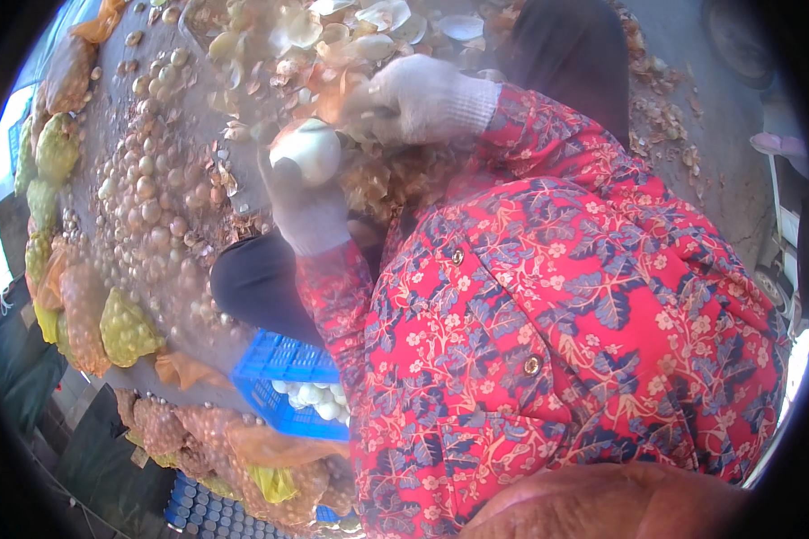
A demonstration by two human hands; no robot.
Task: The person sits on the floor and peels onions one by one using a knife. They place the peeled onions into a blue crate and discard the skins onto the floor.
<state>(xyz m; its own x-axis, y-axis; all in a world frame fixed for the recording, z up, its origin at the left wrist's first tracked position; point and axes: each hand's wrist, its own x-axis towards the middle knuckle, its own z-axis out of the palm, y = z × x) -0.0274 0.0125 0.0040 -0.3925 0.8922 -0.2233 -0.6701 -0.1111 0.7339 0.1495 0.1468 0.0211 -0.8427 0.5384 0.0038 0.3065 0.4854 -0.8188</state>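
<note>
My left hand (303,202), in a pale knit glove with a dark palm and fingers, cups a large onion (313,153). Most of the onion is bare and white, with reddish skin along its upper left side. Just to the upper right, my right hand (418,101) is curled close to it in a matching glove. A blurred piece of orange-brown onion skin (332,100) shows by the right fingertips; whether they grip it or a small tool cannot be told. Loose skins (371,185) lie beneath and between the hands.
Peeled white onions fill part of a blue plastic crate (290,364) beside my left knee (256,276). Unpeeled onions (148,188) spread over the ground at left. Mesh sacks of onions (128,330) line the edge. Pale shell-like peels (377,23) lie at the top.
</note>
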